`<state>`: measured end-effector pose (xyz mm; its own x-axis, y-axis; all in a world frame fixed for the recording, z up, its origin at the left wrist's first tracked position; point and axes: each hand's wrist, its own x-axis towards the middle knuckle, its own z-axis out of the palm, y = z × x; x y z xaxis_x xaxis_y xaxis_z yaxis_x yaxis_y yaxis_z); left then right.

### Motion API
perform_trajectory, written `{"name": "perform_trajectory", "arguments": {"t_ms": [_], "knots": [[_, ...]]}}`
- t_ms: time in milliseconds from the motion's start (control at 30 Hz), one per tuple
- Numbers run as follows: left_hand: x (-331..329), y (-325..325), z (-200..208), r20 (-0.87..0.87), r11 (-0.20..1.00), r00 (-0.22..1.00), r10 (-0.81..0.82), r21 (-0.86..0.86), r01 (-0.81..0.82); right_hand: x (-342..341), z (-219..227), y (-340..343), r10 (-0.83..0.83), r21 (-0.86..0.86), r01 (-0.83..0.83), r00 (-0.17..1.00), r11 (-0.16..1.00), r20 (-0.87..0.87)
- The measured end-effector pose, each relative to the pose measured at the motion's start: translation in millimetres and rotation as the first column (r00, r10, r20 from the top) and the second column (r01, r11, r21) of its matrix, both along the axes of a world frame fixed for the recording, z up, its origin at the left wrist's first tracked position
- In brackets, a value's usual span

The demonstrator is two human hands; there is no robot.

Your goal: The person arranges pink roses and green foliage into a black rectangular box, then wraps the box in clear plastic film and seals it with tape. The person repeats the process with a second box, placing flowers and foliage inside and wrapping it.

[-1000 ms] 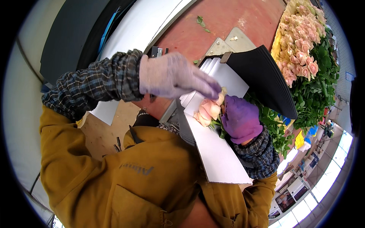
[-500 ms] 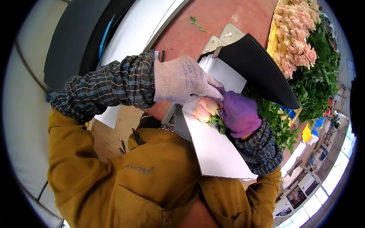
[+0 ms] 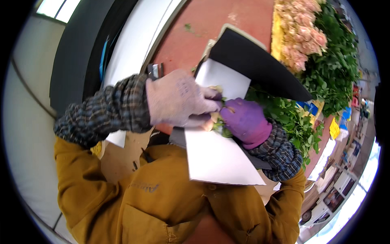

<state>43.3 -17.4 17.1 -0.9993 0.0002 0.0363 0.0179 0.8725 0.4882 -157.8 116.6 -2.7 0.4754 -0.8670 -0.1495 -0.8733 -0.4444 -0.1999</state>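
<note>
Here the left hand point(image 3: 183, 99), gloved in pale knit, is reaching across and spreading its fingers over a few roses point(image 3: 209, 123), covering most of the blooms; whether those fingers are pinching anything, the view is not telling. Right beside it the right hand point(image 3: 247, 121), in purple, is curling tight around the roses just below their heads, leaves poking out under the fist. The roses are sitting between the two hands, above a white card point(image 3: 221, 158) that is slanting down in front of the brown jacket point(image 3: 162, 171). A second white sheet point(image 3: 222, 79) is showing beyond the fingers, and black sheets point(image 3: 260, 61) are fanning out behind it. Over on the red surface point(image 3: 211, 20), a big pile of pink roses point(image 3: 300, 34) is lying against yellow wrap point(image 3: 277, 34), its dark leaves point(image 3: 333, 71) spreading to the right. A white van point(image 3: 331, 199) is standing far off.
</note>
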Motion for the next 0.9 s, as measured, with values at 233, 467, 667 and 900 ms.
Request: {"name": "perform_trajectory", "arguments": {"t_ms": [233,467,667,900], "knots": [[-12.6,22.6,1.1,0.017,0.977,0.997,0.073,-0.201,-0.068,-11.9,9.2,-1.3,-0.026,0.016,0.023,0.975,1.000,0.222],[-15.9,26.2,6.2,-0.051,0.961,0.996,0.074,-0.263,-0.085,-180.3,62.2,38.2,-0.464,0.154,0.452,0.732,0.878,0.499],[-20.9,23.8,8.1,-0.050,0.962,0.998,0.029,-0.269,-0.041,-282.1,-35.4,18.7,-0.410,-0.087,0.418,0.792,0.904,-0.452],[-20.7,24.3,9.0,-0.073,0.967,0.997,0.021,-0.251,-0.039,-295.3,-36.5,9.6,-0.343,-0.274,0.244,0.842,0.930,-0.416]]}}
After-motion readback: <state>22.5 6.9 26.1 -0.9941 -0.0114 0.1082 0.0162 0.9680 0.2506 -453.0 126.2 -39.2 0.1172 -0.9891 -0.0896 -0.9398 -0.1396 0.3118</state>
